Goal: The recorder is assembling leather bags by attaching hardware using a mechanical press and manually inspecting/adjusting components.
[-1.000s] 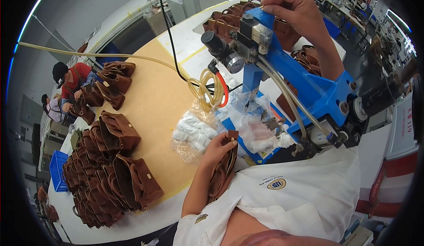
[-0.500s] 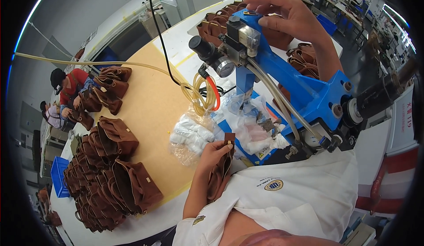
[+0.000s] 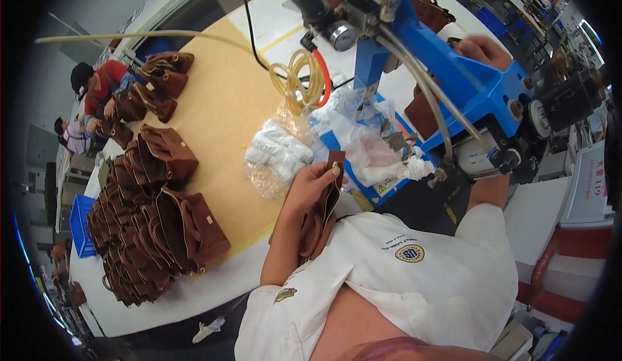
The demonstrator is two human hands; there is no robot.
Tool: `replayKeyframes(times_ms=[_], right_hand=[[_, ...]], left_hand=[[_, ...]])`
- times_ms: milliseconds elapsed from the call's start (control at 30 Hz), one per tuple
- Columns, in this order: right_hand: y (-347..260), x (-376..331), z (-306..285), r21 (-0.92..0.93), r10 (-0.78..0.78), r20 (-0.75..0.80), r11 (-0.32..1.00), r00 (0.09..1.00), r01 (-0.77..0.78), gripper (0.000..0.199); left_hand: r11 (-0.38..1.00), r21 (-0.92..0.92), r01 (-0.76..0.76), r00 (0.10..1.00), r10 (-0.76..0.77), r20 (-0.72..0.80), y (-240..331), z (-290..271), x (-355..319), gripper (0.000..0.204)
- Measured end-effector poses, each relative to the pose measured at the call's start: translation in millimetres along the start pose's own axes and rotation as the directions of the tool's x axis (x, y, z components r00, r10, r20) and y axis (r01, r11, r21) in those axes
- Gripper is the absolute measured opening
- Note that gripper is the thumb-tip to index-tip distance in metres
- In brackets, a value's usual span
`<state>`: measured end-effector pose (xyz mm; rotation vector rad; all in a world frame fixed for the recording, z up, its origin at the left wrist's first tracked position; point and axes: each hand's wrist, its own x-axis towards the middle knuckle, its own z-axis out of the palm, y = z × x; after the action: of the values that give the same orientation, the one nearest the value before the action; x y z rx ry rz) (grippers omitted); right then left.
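My left hand (image 3: 313,183) is closed on a brown leather handbag (image 3: 316,228), pinching it near its upper edge, where a small metal fitting shows. The bag hangs down along my forearm, in front of my white shirt. On the far side of the blue press machine (image 3: 447,50), my right hand (image 3: 483,51) is curled into a loose fist, partly hidden by the frame. What it grips, if anything, I cannot make out; a dark loop lies by its fingers. A brown leather piece (image 3: 422,112) shows behind the machine.
Many brown handbags (image 3: 155,225) crowd the table's left side, beside a blue crate (image 3: 81,225). Clear plastic with white packing (image 3: 278,150) lies near the press, below a coiled yellow hose (image 3: 298,86). Two people (image 3: 97,99) work at the far left. More bags (image 3: 431,11) stand behind the press.
My right hand has come down from the top of the press to its far side, and its fingers have curled. My left hand still holds the handbag. The whole view has shifted.
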<state>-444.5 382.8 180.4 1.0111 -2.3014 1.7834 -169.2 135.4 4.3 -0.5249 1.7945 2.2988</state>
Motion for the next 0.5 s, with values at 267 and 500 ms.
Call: replayKeyframes(times_ms=[267, 500], right_hand=[[25, -25, -12, 0.1, 0.291, -0.003, 0.952, 0.957, -0.29, 0.021], [-28, 6, -15, 0.175, 0.125, -0.033, 0.978, 0.992, -0.117, 0.025]], left_hand=[[0.995, -0.036, 0.089, 0.994, -0.087, 0.071, -8, 6, 11, 0.021], [0.999, -0.027, 0.04, 0.991, -0.036, 0.131, -16, 16, 17, 0.022]])
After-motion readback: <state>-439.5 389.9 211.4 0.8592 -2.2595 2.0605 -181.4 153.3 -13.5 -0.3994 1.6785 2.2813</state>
